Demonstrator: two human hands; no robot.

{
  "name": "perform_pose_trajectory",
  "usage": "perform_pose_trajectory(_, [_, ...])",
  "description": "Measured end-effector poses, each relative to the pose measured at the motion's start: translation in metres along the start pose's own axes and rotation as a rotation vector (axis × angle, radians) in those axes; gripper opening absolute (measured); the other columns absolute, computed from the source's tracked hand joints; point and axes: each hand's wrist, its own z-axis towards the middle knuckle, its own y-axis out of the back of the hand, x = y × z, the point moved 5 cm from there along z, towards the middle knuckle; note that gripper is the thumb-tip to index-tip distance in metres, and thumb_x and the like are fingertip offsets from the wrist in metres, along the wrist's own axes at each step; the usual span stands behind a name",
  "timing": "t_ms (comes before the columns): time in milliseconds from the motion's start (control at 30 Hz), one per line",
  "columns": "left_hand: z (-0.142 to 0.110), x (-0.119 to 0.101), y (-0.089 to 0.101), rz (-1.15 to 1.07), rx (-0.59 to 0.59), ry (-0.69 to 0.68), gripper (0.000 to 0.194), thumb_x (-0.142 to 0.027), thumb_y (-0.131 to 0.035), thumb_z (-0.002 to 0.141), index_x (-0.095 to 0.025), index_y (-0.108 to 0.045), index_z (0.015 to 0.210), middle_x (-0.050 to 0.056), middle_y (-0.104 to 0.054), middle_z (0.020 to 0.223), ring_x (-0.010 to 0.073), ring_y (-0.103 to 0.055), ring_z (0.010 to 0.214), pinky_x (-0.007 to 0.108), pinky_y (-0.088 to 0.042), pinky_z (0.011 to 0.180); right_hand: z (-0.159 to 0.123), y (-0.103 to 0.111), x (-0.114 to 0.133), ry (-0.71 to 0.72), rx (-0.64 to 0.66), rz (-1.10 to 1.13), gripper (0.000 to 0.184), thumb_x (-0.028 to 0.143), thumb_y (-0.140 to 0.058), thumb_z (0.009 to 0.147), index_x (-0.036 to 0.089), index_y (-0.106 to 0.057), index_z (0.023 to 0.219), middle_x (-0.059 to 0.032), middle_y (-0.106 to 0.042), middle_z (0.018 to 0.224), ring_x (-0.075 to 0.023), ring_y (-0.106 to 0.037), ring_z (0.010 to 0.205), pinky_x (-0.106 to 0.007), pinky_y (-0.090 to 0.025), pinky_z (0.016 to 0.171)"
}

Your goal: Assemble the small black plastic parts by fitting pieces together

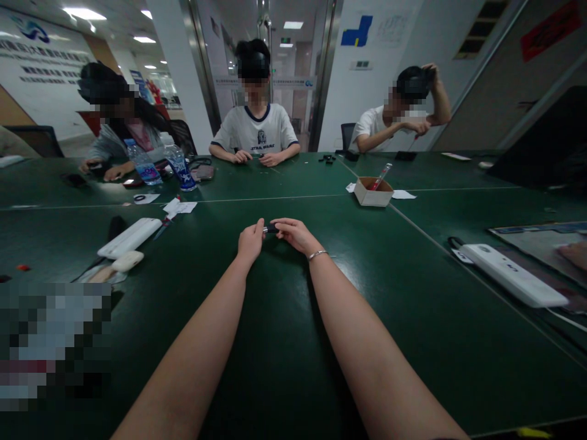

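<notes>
The left hand and right hand are bare, as are both tapering forearms; a slim, silvery bracelet, seemingly metal at this small size, rings the right wrist.

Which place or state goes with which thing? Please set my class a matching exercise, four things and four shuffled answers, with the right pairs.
Things:
1. Small dark object
2. Silver bracelet
3. Small open box
4. Red sign

Places and states:
A. At the picture's upper right
B. With a slender item sticking out of it
C. Between the left hand and right hand
D. Around a wrist

Pairs: 1-C, 2-D, 3-B, 4-A
</notes>
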Motion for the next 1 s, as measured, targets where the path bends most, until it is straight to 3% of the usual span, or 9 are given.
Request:
perform_pose_trajectory(233, [-0.002, -0.003, 0.0, 0.05, 0.005, 0.022, 0.056, -0.057, -0.037, 0.091, -0.021, -0.048, 0.05, 0.001, -0.05, 0.052, 0.0155, -0.045, 0.051, 0.029, -0.033, 0.055, 0.001, 0.0, -0.001, -0.002, 0.052, 0.037, 0.026, 0.012, -0.078, 0.066, 0.015, -0.075, 0.091, -0.0025, -0.07, 0.079, -0.0078, -0.06, 0.062, -0.019, -0.052, 0.061])
perform_pose_trajectory(533, [0.001, 0.007, -0.006, -0.055, -0.02, -0.058, 0.042, -0.058, -0.048, 0.086, -0.021, -0.055, 0.069, -0.001, -0.057, 0.064, 0.0137, -0.052, 0.059, 0.026, -0.039, 0.056, 0.004, 0.004, -0.004, -0.025, -0.084, 0.068, 0.014, 0.017, -0.079, 0.069, 0.013, -0.074, 0.082, -0.0002, -0.063, 0.058, -0.0067, -0.055, 0.051, -0.016, -0.047, 0.049])
perform_pose_trajectory(867, [0.004, 0.007, -0.007, -0.227, -0.051, -0.134, 0.024, -0.033, -0.058, 0.084, -0.02, -0.061, 0.104, 0.007, -0.066, 0.099, 0.0162, -0.06, 0.079, 0.026, -0.047, 0.062, 0.003, 0.005, -0.003, -0.023, -0.131, 0.083, 0.011, 0.02, -0.076, 0.076, 0.012, -0.072, 0.083, -0.0028, -0.066, 0.063, -0.0065, -0.057, 0.051, -0.015, -0.046, 0.047])
perform_pose_trajectory(1000, [0.004, 0.004, -0.01, -0.221, 0.008, -0.192, 0.021, -0.027, -0.058, 0.083, -0.02, -0.063, 0.102, 0.006, -0.066, 0.097, 0.0158, -0.061, 0.08, 0.028, -0.049, 0.07, 0.003, 0.006, -0.003, -0.024, -0.118, 0.091, 0.012, 0.021, -0.075, 0.079, 0.011, -0.07, 0.084, -0.0046, -0.068, 0.065, -0.0075, -0.059, 0.052, -0.015, -0.049, 0.049])
